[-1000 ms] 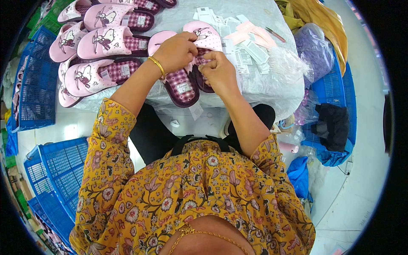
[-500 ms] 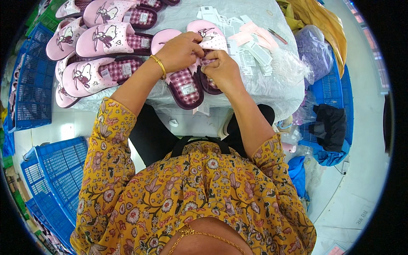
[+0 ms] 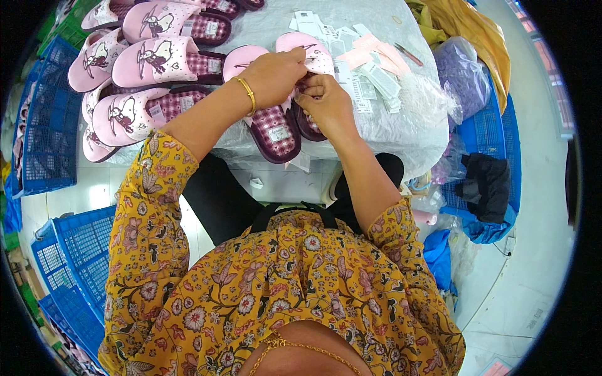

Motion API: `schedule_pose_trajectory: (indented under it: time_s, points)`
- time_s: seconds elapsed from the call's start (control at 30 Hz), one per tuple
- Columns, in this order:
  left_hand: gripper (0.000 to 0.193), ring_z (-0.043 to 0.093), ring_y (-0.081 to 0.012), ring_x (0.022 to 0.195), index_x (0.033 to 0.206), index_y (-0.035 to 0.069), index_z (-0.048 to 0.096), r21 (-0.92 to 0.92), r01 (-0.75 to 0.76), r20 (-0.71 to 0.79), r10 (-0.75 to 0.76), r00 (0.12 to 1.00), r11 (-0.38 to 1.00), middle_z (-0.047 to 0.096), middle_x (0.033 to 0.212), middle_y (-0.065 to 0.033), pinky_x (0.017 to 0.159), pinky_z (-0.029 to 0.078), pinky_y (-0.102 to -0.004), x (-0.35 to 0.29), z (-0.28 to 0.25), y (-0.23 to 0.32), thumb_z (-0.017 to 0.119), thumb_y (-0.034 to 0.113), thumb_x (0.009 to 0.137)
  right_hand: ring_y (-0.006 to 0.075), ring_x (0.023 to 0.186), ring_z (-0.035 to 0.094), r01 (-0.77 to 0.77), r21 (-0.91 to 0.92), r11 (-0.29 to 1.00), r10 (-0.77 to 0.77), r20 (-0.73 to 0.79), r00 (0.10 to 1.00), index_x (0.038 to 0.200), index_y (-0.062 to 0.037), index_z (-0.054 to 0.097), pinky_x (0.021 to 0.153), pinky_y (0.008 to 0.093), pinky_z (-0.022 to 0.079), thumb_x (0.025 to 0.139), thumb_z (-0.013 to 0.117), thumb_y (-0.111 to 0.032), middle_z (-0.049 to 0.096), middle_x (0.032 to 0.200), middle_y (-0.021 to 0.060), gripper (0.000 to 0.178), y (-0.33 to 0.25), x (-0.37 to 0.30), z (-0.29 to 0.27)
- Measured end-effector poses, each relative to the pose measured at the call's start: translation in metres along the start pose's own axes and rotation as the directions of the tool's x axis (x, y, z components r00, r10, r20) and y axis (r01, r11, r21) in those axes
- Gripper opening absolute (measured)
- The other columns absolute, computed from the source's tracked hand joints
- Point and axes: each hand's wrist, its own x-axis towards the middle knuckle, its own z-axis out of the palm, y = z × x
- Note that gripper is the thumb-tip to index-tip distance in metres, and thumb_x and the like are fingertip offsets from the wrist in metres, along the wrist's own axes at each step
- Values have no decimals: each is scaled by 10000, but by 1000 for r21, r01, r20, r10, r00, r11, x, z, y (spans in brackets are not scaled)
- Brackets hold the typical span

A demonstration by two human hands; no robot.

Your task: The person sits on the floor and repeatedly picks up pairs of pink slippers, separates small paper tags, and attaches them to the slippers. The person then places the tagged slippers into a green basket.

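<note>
Pinched with right hand (image 3: 326, 103) at right slipper (image 3: 322, 61), couldn't tell on what; laid left hand (image 3: 276, 78) on its far half, couldn't tell how closed; saw labels (image 3: 379, 81) right.

Left side: blue mesh-wall plastic crate (image 3: 50, 119) beside the table, green crate (image 3: 64, 39) behind it. More blue crates (image 3: 88, 244) lower left, close together.

Right side: blue crate (image 3: 511, 147) by the table edge. Clear plastic bag with lavender contents (image 3: 461, 78) at its far end, mustard cloth (image 3: 476, 39) draped behind the bag. Black cloth (image 3: 486, 188) hangs over the crate's near end, bright blue plastic (image 3: 492, 232) bunched just below it.

Floor: pale, glossy (image 3: 520, 288). Blue plastic bag (image 3: 437, 254) lower right, pink roll (image 3: 424, 217) near it. Small white scrap (image 3: 256, 183) under the table.
</note>
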Motion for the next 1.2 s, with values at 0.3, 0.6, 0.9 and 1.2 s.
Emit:
schedule_pose_trajectory:
  time_s: [0.3,0.6,0.9,1.2]
  points:
    - [95,624,-339,878,924,27,565,-267,9,-54,-25,998,964,547,1124,-117,726,512,-444,-4,-18,-1,571,79,844,99,687,587,-64,278,958,65,4,998,1038,8,651,575,245,472,879,680,-94,677,863,51,191,-4,-2,4]
    - [65,557,-294,1060,834,70,642,-251,-79,-322,-7,947,965,573,1141,-89,897,458,-391,-48,-37,15,656,110,784,55,746,548,67,478,875,-52,-45,998,994,-21,659,673,205,448,904,659,-79,641,874,0,107,3,-9,5]
    - [194,504,-295,1207,936,127,704,-205,116,-162,-151,975,972,560,1307,-66,1013,395,-425,-66,-9,4,690,153,745,35,692,499,171,305,937,-222,141,965,1061,-52,627,619,202,426,880,685,-66,598,815,-37,191,-9,-31,3]
    - [264,480,-273,1243,966,137,710,-237,150,-130,-185,974,960,548,1329,-55,1026,376,-417,-66,-7,3,702,174,704,299,707,667,163,-248,955,-148,80,986,1009,-53,559,650,398,495,748,694,-43,671,740,122,294,-24,-27,22]
